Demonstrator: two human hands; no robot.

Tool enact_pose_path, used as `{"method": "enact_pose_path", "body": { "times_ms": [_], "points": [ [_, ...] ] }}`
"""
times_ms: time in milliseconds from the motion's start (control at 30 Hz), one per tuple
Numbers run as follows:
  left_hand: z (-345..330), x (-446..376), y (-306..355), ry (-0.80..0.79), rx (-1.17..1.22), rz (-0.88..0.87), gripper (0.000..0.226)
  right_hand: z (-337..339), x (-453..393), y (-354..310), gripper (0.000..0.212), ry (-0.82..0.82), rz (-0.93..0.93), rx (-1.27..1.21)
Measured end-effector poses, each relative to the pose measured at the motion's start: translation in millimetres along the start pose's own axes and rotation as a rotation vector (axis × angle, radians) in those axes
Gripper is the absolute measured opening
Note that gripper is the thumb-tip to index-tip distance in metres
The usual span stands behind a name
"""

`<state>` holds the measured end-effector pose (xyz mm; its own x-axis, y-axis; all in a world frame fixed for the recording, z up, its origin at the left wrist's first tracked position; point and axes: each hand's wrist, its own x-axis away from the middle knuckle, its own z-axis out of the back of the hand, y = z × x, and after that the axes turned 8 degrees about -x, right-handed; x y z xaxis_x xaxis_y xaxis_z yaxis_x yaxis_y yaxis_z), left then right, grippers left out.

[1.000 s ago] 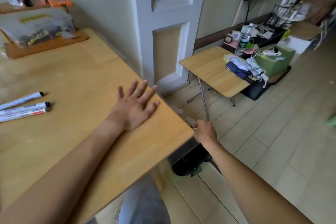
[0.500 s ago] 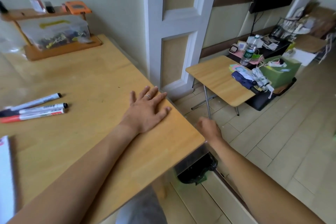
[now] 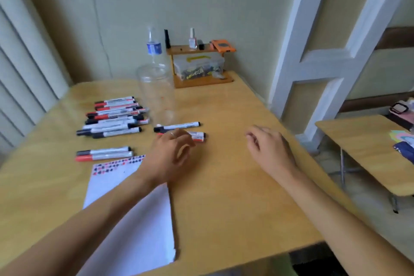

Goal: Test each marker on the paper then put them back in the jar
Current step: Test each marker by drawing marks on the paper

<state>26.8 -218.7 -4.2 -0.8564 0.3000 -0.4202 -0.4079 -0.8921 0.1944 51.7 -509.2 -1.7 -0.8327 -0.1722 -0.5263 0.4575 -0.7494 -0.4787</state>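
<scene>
Your left hand hovers at the centre of the frame, its grip loosely curled and holding nothing, fingertips just over a red-capped marker that lies on the wooden surface; whether they touch it is hard to tell through the blur. Just above that marker lies a black-capped marker, the two nearly parallel and close together. Your right hand hangs right of centre, grip relaxed and empty, with bare wood beneath and around it out to the surface's right edge, which runs diagonally from the upper centre down to the lower right. The clear jar stands upright in the upper middle, near the far edge, just beyond the two loose markers. To its left, in the centre left of the frame, a pile of markers lies side by side, and below them a separate pair of markers sits just above the paper. The paper stretches from the centre left to the bottom edge under your left forearm, its top strip covered in red and black test marks, its lower right corner near the front edge of the surface. A water bottle and a small wooden rack stand against the wall behind the jar. Between the two hands and toward the near edge the wood lies open.
</scene>
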Motion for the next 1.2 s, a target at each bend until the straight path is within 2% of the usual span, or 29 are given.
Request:
{"method": "enact_pose_path", "body": {
  "times_ms": [100,233,367,500,667,800,1000,1100,1200],
  "points": [
    [28.0,44.0,-66.5,0.087,-0.063,0.153,0.023,-60.8,-18.1,-62.4,0.015,-0.076,0.101,-0.129],
    [53.7,84.6,-130.1,0.129,-0.070,0.328,0.025,-128.3,-35.0,-140.5,0.017,-0.179,0.229,-0.253],
    [62.8,101.1,-162.5,0.115,-0.081,0.313,0.026,-177.8,-46.3,-186.9,0.008,-0.271,0.265,-0.320],
    [55.8,95.6,-183.4,0.124,-0.021,0.305,0.023,-206.8,-47.4,-193.4,0.005,-0.297,0.300,-0.304],
    [46.3,87.8,-190.9,0.199,0.039,0.312,0.018,-212.0,-50.0,-184.2,0.014,-0.303,0.280,-0.303],
    [43.8,92.9,-192.1,0.236,-0.082,0.330,0.023,-212.9,-52.1,-184.0,0.008,-0.273,0.348,-0.298],
    [45.4,94.3,-190.5,0.271,-0.158,0.308,0.018,-207.9,-55.5,-186.6,0.004,-0.152,0.434,-0.269],
    [48.0,94.5,-184.3,0.279,-0.232,0.208,0.031,-202.3,-57.3,-191.7,0.007,-0.030,0.533,-0.111],
    [46.9,97.4,-168.7,0.228,-0.198,0.094,0.046,-202.0,-51.4,-201.8,0.015,-0.054,0.640,-0.045]
  ]
}}
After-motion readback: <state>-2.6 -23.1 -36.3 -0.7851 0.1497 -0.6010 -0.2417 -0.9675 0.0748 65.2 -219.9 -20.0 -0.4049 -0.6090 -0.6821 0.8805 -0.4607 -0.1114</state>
